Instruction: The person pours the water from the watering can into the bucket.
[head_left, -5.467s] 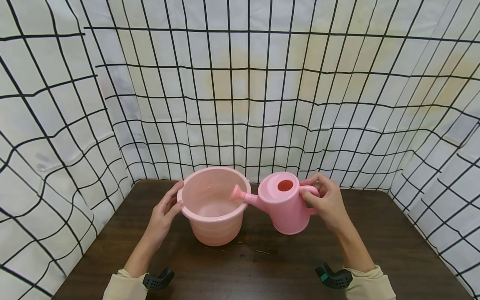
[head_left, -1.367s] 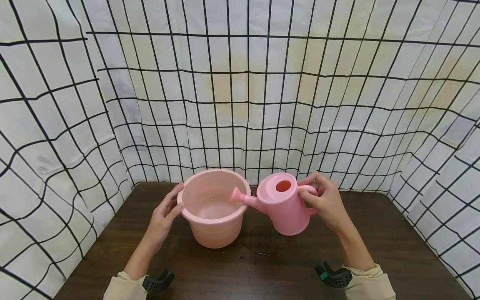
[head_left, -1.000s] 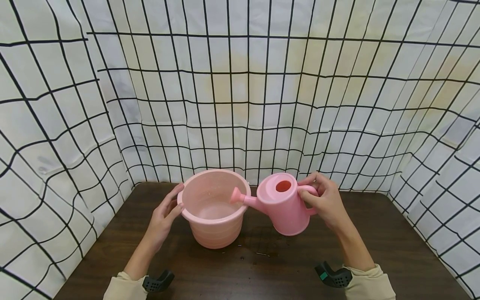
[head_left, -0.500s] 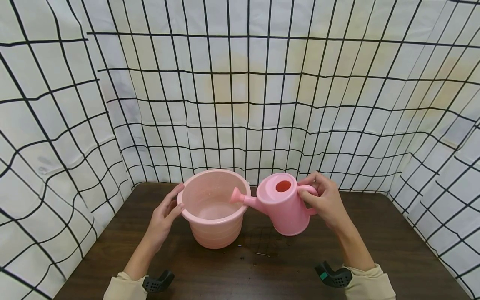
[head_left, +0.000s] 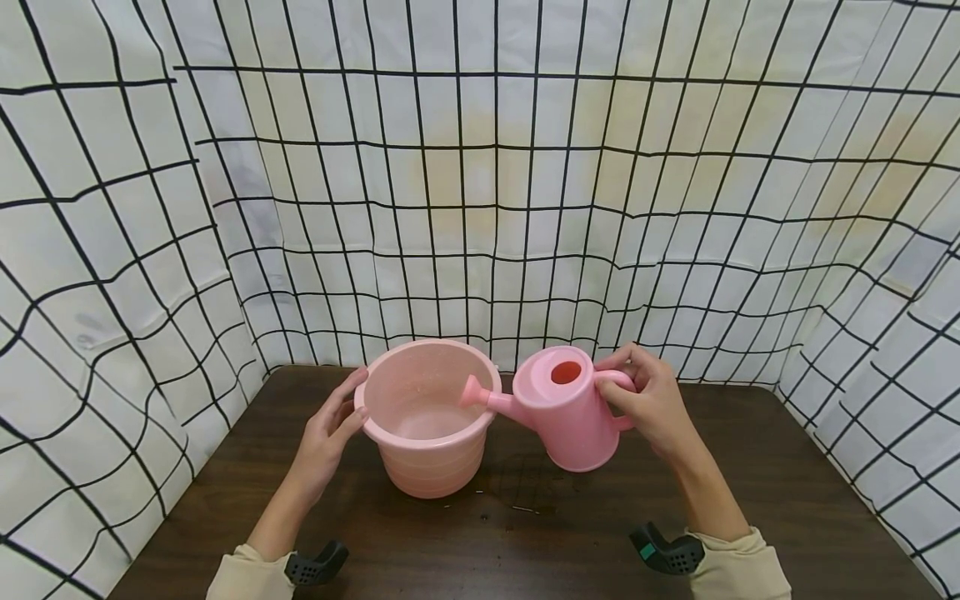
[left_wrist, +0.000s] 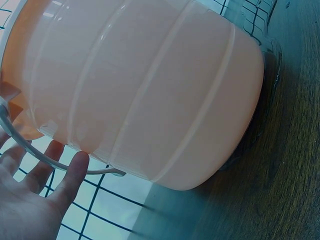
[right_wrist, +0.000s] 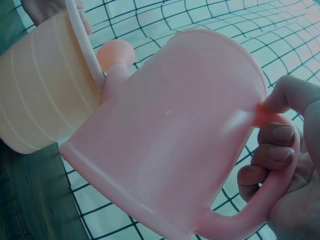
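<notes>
A pale pink bucket (head_left: 431,458) stands on the dark wooden table, its opening facing up. My left hand (head_left: 322,437) holds its left rim, thumb at the front and fingers further back. In the left wrist view, the fingers (left_wrist: 37,175) meet the bucket's side beside a thin curved band (left_wrist: 42,156). With thumb and curled fingers, my right hand (head_left: 648,400) grips the handle (right_wrist: 270,195) of a pink watering can (head_left: 570,421), held to the bucket's right. The can's spout reaches over the right rim, and its flared head (head_left: 474,390) is above the bucket's inside.
Water drops (head_left: 525,508) and wet marks lie on the table (head_left: 450,558) in front of the bucket and can. White sheets with a black grid (head_left: 480,200) stand at the back and both sides. Dark wrist devices (head_left: 317,564) sit at both cuffs.
The head view has shifted very slightly since the earliest frame. Both hands, the bucket and the watering can keep practically the same places.
</notes>
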